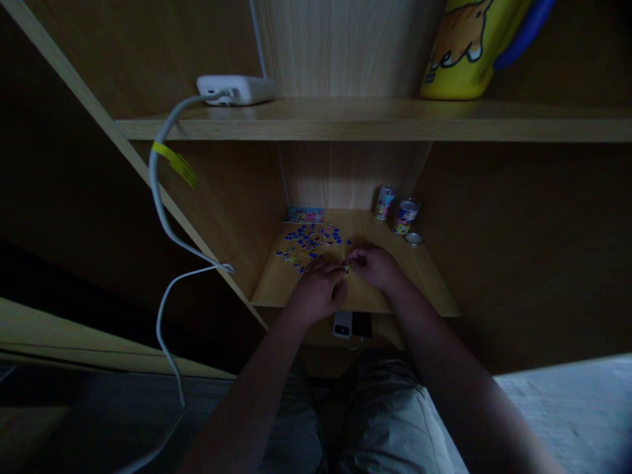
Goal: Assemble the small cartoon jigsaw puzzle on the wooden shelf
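Note:
Many small jigsaw puzzle pieces point(311, 237), mostly blue with some yellow, lie loose on the wooden desk shelf. A small yellowish puzzle piece point(347, 267) sits between my two hands. My left hand point(320, 288) rests palm down at the front edge of the pile, its fingers stretched toward that piece and the thumb apart. Just right of the piece, my right hand point(375, 264) is closed in a pinch; its fingertips are dark and partly hidden, at the piece's edge. Behind the pile lies a colourful picture card point(304, 215).
Two printed cans point(384, 202) point(406, 216) stand at the back right, beside a round metal lid point(413, 239). Above are a white charger point(237, 89) with a hanging cable point(162, 217) and a yellow mug point(457, 52) on the upper shelf point(345, 118). Below lies a white device point(342, 324).

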`<action>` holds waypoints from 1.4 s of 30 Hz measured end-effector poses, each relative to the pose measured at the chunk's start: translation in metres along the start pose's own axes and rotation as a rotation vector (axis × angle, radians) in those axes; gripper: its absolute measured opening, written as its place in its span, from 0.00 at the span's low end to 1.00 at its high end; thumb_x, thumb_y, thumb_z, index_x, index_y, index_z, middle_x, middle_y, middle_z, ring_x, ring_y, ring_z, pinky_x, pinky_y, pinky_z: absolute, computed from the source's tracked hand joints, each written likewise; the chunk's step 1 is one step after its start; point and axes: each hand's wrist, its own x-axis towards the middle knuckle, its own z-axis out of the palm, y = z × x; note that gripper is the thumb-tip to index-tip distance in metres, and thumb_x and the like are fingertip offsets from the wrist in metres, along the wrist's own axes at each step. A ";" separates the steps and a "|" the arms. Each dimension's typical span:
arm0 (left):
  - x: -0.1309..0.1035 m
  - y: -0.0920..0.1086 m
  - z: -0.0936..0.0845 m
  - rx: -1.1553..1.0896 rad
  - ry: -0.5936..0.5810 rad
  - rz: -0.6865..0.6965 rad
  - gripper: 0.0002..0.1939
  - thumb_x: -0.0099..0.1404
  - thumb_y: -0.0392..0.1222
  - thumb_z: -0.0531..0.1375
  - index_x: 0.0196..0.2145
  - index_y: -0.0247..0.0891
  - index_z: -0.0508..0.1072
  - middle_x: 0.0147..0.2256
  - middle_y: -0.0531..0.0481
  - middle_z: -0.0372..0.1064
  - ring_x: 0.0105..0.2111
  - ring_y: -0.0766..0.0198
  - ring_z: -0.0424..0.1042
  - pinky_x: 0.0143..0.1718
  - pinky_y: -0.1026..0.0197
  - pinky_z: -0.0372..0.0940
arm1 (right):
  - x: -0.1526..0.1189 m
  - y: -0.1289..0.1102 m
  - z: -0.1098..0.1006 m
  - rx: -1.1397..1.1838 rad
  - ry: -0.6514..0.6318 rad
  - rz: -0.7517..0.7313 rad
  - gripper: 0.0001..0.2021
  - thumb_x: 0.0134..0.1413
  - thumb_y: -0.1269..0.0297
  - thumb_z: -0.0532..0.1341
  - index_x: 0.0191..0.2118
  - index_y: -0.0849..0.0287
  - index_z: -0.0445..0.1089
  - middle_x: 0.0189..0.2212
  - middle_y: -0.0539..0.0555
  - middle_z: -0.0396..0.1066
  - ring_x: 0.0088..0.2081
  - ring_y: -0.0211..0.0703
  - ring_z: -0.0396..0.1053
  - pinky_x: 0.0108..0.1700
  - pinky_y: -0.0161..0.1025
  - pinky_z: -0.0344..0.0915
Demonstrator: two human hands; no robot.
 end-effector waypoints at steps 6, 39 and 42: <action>0.000 -0.001 0.001 0.011 0.001 0.002 0.14 0.77 0.40 0.63 0.57 0.43 0.81 0.62 0.45 0.80 0.60 0.47 0.77 0.70 0.38 0.66 | -0.002 0.000 -0.002 -0.001 -0.011 -0.031 0.05 0.69 0.66 0.68 0.42 0.51 0.83 0.41 0.51 0.84 0.40 0.44 0.80 0.44 0.40 0.70; 0.001 -0.001 0.001 0.055 -0.014 0.009 0.15 0.75 0.40 0.64 0.58 0.43 0.79 0.59 0.42 0.80 0.62 0.46 0.76 0.73 0.37 0.63 | -0.002 0.012 -0.007 0.141 -0.052 -0.029 0.03 0.66 0.64 0.69 0.44 0.52 0.80 0.44 0.54 0.84 0.46 0.49 0.81 0.51 0.46 0.73; 0.002 0.000 0.001 0.070 -0.021 0.005 0.16 0.76 0.41 0.64 0.59 0.42 0.78 0.57 0.42 0.81 0.60 0.46 0.76 0.72 0.37 0.64 | -0.002 0.016 -0.003 0.255 -0.047 -0.001 0.04 0.66 0.61 0.68 0.44 0.52 0.79 0.42 0.54 0.84 0.44 0.49 0.81 0.50 0.45 0.74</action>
